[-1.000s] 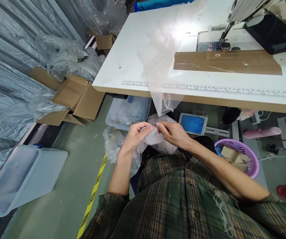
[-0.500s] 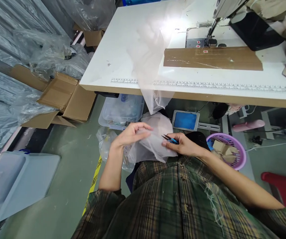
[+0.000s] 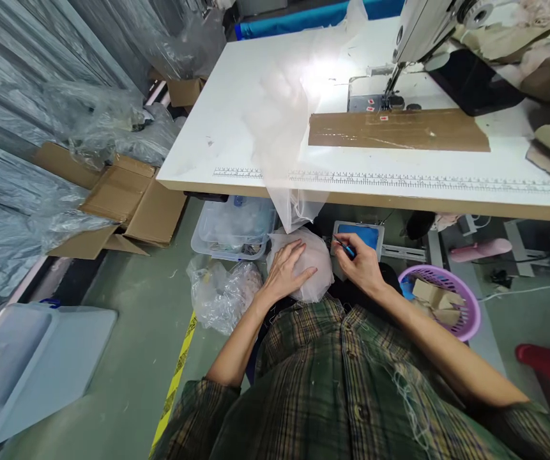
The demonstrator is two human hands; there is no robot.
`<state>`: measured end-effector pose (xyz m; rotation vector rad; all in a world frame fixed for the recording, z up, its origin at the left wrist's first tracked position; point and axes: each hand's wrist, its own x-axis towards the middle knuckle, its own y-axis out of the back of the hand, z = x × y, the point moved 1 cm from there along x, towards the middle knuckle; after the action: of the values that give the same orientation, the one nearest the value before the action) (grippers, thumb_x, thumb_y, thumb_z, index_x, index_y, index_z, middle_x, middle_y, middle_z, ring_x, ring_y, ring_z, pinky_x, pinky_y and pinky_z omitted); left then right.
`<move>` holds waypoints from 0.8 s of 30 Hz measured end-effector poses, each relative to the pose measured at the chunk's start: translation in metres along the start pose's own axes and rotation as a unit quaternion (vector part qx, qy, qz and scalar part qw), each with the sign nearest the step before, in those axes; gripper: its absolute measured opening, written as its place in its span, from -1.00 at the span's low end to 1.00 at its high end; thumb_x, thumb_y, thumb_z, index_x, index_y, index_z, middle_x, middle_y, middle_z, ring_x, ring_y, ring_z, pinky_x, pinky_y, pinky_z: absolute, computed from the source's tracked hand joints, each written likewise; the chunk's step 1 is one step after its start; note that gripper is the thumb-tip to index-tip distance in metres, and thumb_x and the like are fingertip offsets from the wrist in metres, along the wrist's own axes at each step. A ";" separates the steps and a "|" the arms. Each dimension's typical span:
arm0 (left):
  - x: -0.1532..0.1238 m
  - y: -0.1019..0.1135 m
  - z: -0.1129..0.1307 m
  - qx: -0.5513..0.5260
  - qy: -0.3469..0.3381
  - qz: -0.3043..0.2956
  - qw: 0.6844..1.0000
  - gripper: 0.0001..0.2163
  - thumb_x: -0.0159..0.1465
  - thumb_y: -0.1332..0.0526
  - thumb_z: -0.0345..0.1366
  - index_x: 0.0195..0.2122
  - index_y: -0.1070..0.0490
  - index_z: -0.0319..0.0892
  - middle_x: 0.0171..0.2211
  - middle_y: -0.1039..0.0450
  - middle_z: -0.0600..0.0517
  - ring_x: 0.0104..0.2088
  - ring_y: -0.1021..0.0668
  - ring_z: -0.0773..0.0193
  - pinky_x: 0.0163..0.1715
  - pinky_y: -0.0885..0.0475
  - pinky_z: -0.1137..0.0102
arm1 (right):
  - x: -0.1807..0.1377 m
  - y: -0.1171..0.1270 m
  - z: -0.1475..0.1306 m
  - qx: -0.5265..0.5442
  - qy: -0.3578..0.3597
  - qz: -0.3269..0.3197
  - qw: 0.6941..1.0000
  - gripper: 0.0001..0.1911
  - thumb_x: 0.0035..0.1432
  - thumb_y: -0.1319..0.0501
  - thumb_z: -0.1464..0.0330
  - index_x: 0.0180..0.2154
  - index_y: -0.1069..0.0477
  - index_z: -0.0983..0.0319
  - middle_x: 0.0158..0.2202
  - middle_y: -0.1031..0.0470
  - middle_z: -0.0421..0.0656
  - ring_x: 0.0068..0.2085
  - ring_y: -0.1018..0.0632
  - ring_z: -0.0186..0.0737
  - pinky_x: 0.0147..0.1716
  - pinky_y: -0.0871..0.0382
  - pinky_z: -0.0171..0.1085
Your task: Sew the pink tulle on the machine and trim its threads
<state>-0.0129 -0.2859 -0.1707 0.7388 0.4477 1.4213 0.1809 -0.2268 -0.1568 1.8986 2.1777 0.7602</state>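
Note:
My left hand (image 3: 284, 273) lies with its fingers spread on a bunch of sheer whitish fabric (image 3: 321, 257) over my lap. Held in my right hand (image 3: 363, 267), just right of that bunch, is a small pair of thread snips (image 3: 348, 250) with blue on the handle and dark tips; the fingers cover much of it. Another length of sheer fabric (image 3: 279, 121) runs across the white table and hangs over its front edge, its lower point close above the bunch on my lap.
The sewing machine (image 3: 388, 86) stands on the white table (image 3: 217, 115), behind a cardboard strip (image 3: 399, 131). Below are a clear plastic box (image 3: 234, 227), a plastic bag (image 3: 227, 294) and a purple basket (image 3: 471, 306) with fabric scraps. An open carton (image 3: 152, 214) sits left.
My left hand has come down flat onto the fabric, which was lifted and spread between both hands. My right hand has let go of the fabric and moved right with the snips.

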 end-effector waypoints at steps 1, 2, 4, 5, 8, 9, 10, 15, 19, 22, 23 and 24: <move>0.000 0.001 -0.001 -0.036 0.010 0.014 0.999 -0.51 0.28 -0.23 -0.05 0.16 -0.31 -0.17 0.18 -0.31 -0.17 0.20 -0.37 0.00 0.21 -0.28 0.09 | 0.002 0.001 -0.006 0.021 0.023 0.003 1.000 -0.71 0.24 -0.11 0.19 -0.18 -0.47 0.24 -0.36 -0.55 -0.09 -0.38 -0.54 -0.18 -0.35 -0.40 -0.24; 0.001 0.004 -0.001 -0.075 0.021 0.035 0.996 -0.52 0.28 -0.22 -0.03 0.15 -0.33 -0.17 0.16 -0.34 -0.17 0.19 -0.40 0.00 0.20 -0.29 0.10 | 0.005 0.000 -0.012 0.040 0.046 0.002 0.998 -0.74 0.25 -0.12 0.22 -0.18 -0.47 0.23 -0.35 -0.56 -0.10 -0.38 -0.54 -0.19 -0.35 -0.41 -0.25; 0.009 0.014 0.001 -0.145 0.038 0.080 0.985 -0.53 0.30 -0.18 0.02 0.11 -0.36 -0.18 0.10 -0.40 -0.16 0.11 -0.46 0.03 0.16 -0.33 0.14 | 0.009 -0.001 -0.025 0.066 0.083 -0.003 0.994 -0.79 0.24 -0.13 0.28 -0.19 -0.47 0.21 -0.36 -0.57 -0.12 -0.42 -0.54 -0.23 -0.38 -0.40 -0.27; 0.014 0.020 0.003 -0.170 0.044 0.102 0.979 -0.53 0.32 -0.14 0.05 0.11 -0.36 -0.18 0.06 -0.43 -0.16 0.06 -0.50 0.05 0.12 -0.36 0.16 | 0.011 -0.003 -0.031 0.075 0.098 -0.005 0.992 -0.81 0.24 -0.13 0.30 -0.18 -0.47 0.21 -0.38 -0.56 -0.13 -0.44 -0.53 -0.25 -0.40 -0.40 -0.29; 0.031 0.038 0.016 -0.221 0.074 0.160 0.959 -0.55 0.32 -0.12 0.06 0.03 -0.39 -0.20 -0.09 -0.52 -0.11 -0.13 -0.56 0.17 -0.07 -0.44 0.29 | 0.013 -0.006 -0.049 0.097 0.138 -0.007 0.986 -0.83 0.22 -0.14 0.36 -0.18 -0.47 0.21 -0.40 -0.56 -0.16 -0.47 -0.52 -0.28 -0.43 -0.39 -0.31; 0.035 0.043 0.021 -0.235 0.087 0.174 0.952 -0.59 0.30 -0.16 0.05 -0.06 -0.43 -0.20 -0.18 -0.54 -0.08 -0.20 -0.56 0.21 -0.13 -0.44 0.34 | 0.012 -0.006 -0.054 0.102 0.150 -0.009 0.983 -0.82 0.21 -0.14 0.37 -0.17 -0.47 0.21 -0.39 -0.56 -0.16 -0.47 -0.53 -0.29 -0.44 -0.39 -0.32; 0.037 0.048 0.026 -0.244 0.100 0.181 0.948 -0.63 0.28 -0.20 0.04 -0.18 -0.46 -0.21 -0.27 -0.54 -0.03 -0.27 -0.55 0.25 -0.20 -0.43 0.38 | 0.011 -0.005 -0.059 0.106 0.163 -0.012 0.981 -0.82 0.21 -0.14 0.39 -0.17 -0.47 0.21 -0.39 -0.56 -0.16 -0.47 -0.52 -0.31 -0.44 -0.39 -0.33; 0.008 0.062 0.039 -0.196 0.114 0.086 0.970 -0.67 0.26 -0.23 -0.07 -0.52 -0.39 -0.21 -0.56 -0.38 0.11 -0.49 -0.39 0.38 -0.39 -0.30 0.49 | -0.004 0.008 -0.072 0.120 0.191 -0.018 0.974 -0.81 0.18 -0.15 0.45 -0.18 -0.48 0.21 -0.44 -0.54 -0.20 -0.53 -0.48 -0.36 -0.51 -0.34 -0.38; -0.041 0.064 0.041 -0.150 0.114 -0.021 0.982 -0.70 0.29 -0.19 -0.16 -0.54 -0.37 -0.22 -0.58 -0.33 0.13 -0.51 -0.36 0.40 -0.43 -0.25 0.49 | -0.021 0.010 -0.070 0.140 0.113 -0.059 0.982 -0.86 0.20 -0.18 0.39 -0.25 -0.51 0.24 -0.55 -0.47 -0.25 -0.57 -0.43 -0.38 -0.54 -0.29 -0.38; -0.068 0.056 0.052 -0.117 0.111 -0.043 0.986 -0.68 0.31 -0.16 -0.21 -0.58 -0.30 -0.21 -0.61 -0.27 0.15 -0.54 -0.32 0.42 -0.47 -0.21 0.49 | -0.031 0.000 -0.066 0.145 0.010 -0.162 0.976 -0.78 0.21 -0.22 0.24 -0.27 -0.54 0.25 -0.53 -0.47 -0.22 -0.53 -0.42 -0.34 -0.52 -0.28 -0.35; -0.074 0.052 0.057 -0.101 0.101 -0.046 0.989 -0.67 0.31 -0.15 -0.23 -0.59 -0.28 -0.20 -0.63 -0.25 0.15 -0.56 -0.30 0.42 -0.48 -0.20 0.48 | -0.034 -0.005 -0.065 0.147 -0.019 -0.193 0.970 -0.74 0.20 -0.24 0.19 -0.26 -0.54 0.25 -0.50 -0.48 -0.21 -0.52 -0.40 -0.33 -0.52 -0.27 -0.35; -0.078 0.049 0.062 -0.084 0.086 -0.049 0.992 -0.66 0.32 -0.15 -0.24 -0.61 -0.26 -0.20 -0.64 -0.24 0.15 -0.56 -0.29 0.42 -0.48 -0.20 0.47 | -0.036 -0.009 -0.065 0.150 -0.041 -0.212 0.965 -0.72 0.17 -0.26 0.16 -0.27 -0.53 0.25 -0.48 -0.47 -0.21 -0.51 -0.38 -0.33 -0.52 -0.26 -0.35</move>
<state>-0.0154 -0.3747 -0.1048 0.4549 0.4854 1.4157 0.1517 -0.2791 -0.1126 1.4469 2.6307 0.2805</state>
